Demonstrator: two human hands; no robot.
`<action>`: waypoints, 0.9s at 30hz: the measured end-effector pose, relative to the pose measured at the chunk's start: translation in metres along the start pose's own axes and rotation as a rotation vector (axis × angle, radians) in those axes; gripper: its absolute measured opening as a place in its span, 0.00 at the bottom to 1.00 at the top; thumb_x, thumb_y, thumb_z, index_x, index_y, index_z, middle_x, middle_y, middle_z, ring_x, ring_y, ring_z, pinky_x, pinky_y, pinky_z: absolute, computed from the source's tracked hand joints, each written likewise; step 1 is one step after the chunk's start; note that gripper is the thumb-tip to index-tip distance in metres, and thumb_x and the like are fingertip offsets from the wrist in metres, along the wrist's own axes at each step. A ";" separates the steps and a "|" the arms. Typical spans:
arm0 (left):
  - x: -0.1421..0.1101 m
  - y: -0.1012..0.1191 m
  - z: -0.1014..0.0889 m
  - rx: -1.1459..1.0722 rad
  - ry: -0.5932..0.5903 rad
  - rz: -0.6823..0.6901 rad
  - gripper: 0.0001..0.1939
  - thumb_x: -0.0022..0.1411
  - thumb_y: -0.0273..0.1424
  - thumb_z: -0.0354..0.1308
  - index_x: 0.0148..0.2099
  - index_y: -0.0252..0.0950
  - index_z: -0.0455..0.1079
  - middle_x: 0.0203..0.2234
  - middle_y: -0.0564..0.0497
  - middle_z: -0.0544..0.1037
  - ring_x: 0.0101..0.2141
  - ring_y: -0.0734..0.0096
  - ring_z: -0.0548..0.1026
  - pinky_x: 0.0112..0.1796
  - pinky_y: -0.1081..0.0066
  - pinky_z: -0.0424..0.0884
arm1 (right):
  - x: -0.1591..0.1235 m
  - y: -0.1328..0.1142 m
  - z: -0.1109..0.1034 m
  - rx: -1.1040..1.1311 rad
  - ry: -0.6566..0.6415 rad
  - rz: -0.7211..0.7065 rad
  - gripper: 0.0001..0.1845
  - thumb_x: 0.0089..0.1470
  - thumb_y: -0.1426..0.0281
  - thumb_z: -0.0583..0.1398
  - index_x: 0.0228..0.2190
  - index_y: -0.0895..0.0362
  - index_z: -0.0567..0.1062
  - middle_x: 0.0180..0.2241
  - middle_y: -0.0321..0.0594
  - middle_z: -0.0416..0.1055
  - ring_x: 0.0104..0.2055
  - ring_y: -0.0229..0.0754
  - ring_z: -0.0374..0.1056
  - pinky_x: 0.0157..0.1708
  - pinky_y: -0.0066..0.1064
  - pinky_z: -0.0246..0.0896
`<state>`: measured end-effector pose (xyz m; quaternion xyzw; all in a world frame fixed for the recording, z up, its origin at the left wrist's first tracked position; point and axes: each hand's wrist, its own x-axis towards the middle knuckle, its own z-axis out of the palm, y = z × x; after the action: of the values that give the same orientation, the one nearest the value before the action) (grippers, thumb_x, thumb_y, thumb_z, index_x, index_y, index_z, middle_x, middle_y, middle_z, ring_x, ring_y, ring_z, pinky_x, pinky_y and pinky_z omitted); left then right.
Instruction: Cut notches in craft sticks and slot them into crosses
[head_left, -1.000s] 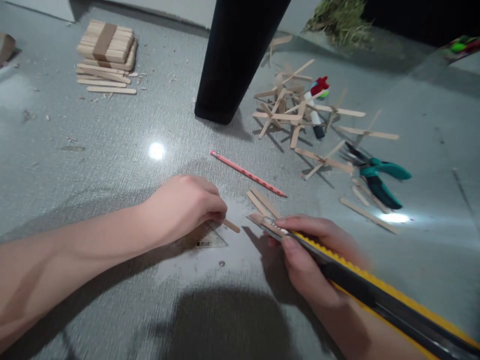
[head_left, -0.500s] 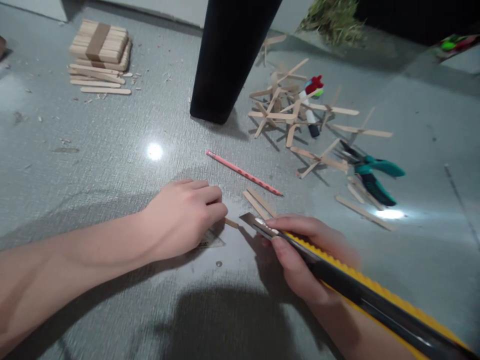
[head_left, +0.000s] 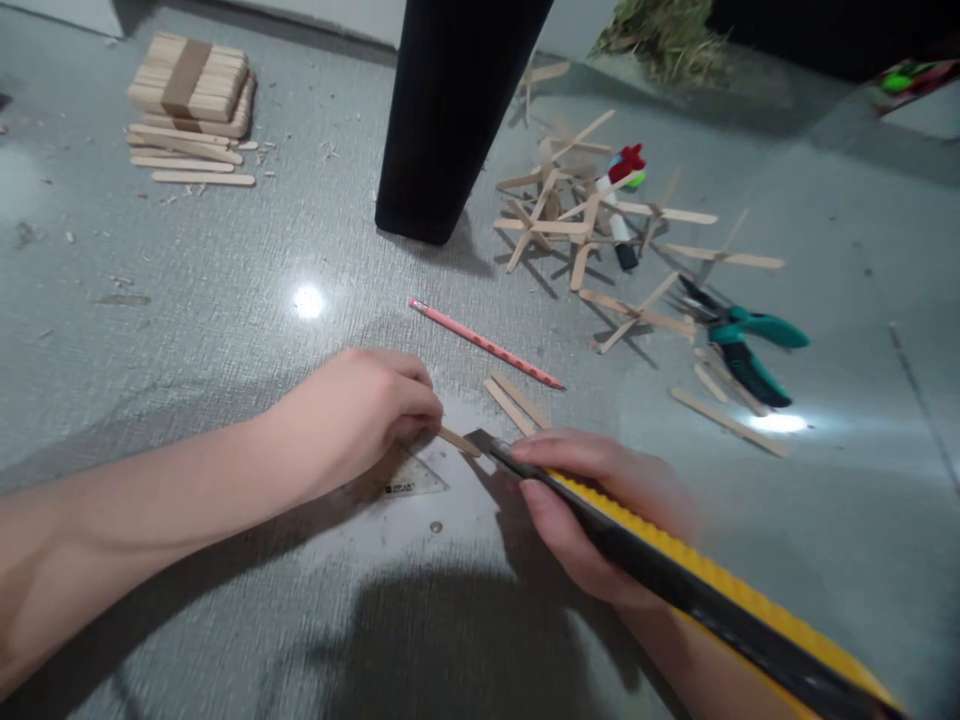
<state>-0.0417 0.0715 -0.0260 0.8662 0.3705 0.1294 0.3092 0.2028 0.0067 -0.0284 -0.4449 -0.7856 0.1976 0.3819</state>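
Observation:
My left hand is curled, fingertips pressing a short wooden craft stick onto a clear plastic set square on the grey floor. My right hand grips a yellow and black utility knife. Its blade tip meets the free end of that stick. Two loose sticks lie just beyond the blade, and a pink pencil lies behind them.
A black furniture leg stands at the back centre. Right of it lie several glued stick crosses, a glue tube and teal pliers. A banded stack of sticks sits far left.
The knife has moved left, from over the two loose sticks to the end of the short stick. My left hand has stayed pressed on that stick.

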 end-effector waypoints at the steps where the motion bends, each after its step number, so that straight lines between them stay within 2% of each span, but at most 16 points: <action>1: 0.001 -0.001 0.000 -0.013 0.010 -0.016 0.14 0.65 0.21 0.54 0.38 0.39 0.81 0.39 0.51 0.78 0.32 0.74 0.74 0.33 0.73 0.67 | 0.003 -0.001 0.001 0.009 -0.028 -0.039 0.10 0.55 0.75 0.62 0.39 0.50 0.75 0.32 0.35 0.81 0.30 0.42 0.80 0.30 0.30 0.77; 4: 0.003 -0.004 0.001 -0.043 0.008 -0.048 0.12 0.65 0.23 0.56 0.35 0.39 0.81 0.39 0.51 0.79 0.32 0.73 0.73 0.34 0.72 0.67 | 0.010 -0.003 0.002 0.015 -0.098 -0.132 0.11 0.56 0.76 0.61 0.41 0.51 0.74 0.31 0.36 0.81 0.29 0.41 0.80 0.30 0.29 0.78; 8: 0.006 -0.007 0.001 -0.084 -0.029 -0.010 0.11 0.62 0.21 0.59 0.33 0.39 0.81 0.36 0.53 0.79 0.34 0.73 0.74 0.35 0.72 0.66 | 0.014 -0.004 0.003 0.019 -0.152 -0.142 0.12 0.57 0.78 0.60 0.41 0.51 0.74 0.31 0.36 0.81 0.29 0.40 0.79 0.31 0.29 0.78; 13: 0.011 -0.006 0.003 -0.062 -0.053 0.025 0.12 0.60 0.21 0.60 0.30 0.40 0.81 0.32 0.54 0.78 0.36 0.72 0.73 0.36 0.72 0.65 | 0.013 -0.008 0.007 0.020 -0.158 -0.146 0.12 0.57 0.78 0.59 0.41 0.52 0.74 0.31 0.36 0.80 0.30 0.39 0.79 0.31 0.28 0.77; 17: 0.014 -0.001 0.002 -0.031 -0.094 -0.030 0.11 0.62 0.23 0.59 0.33 0.40 0.81 0.32 0.54 0.80 0.38 0.71 0.74 0.38 0.73 0.66 | 0.012 -0.009 0.009 -0.023 -0.166 -0.170 0.12 0.58 0.79 0.59 0.41 0.52 0.74 0.31 0.38 0.80 0.30 0.39 0.79 0.32 0.27 0.77; 22: 0.016 0.007 -0.004 0.013 -0.164 -0.111 0.10 0.59 0.19 0.60 0.36 0.37 0.80 0.35 0.52 0.79 0.40 0.69 0.75 0.40 0.73 0.67 | 0.010 -0.007 0.010 -0.045 -0.186 -0.192 0.13 0.58 0.80 0.59 0.43 0.53 0.74 0.31 0.39 0.79 0.31 0.38 0.78 0.34 0.27 0.76; 27: 0.017 0.006 -0.003 -0.003 -0.171 -0.104 0.10 0.58 0.19 0.61 0.35 0.38 0.80 0.35 0.53 0.80 0.41 0.70 0.75 0.41 0.73 0.67 | 0.011 -0.006 0.010 -0.069 -0.195 -0.216 0.14 0.57 0.82 0.60 0.42 0.55 0.74 0.31 0.39 0.79 0.32 0.38 0.78 0.35 0.27 0.75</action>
<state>-0.0284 0.0821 -0.0198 0.8531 0.3871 0.0396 0.3474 0.1884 0.0127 -0.0261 -0.3493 -0.8685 0.1707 0.3074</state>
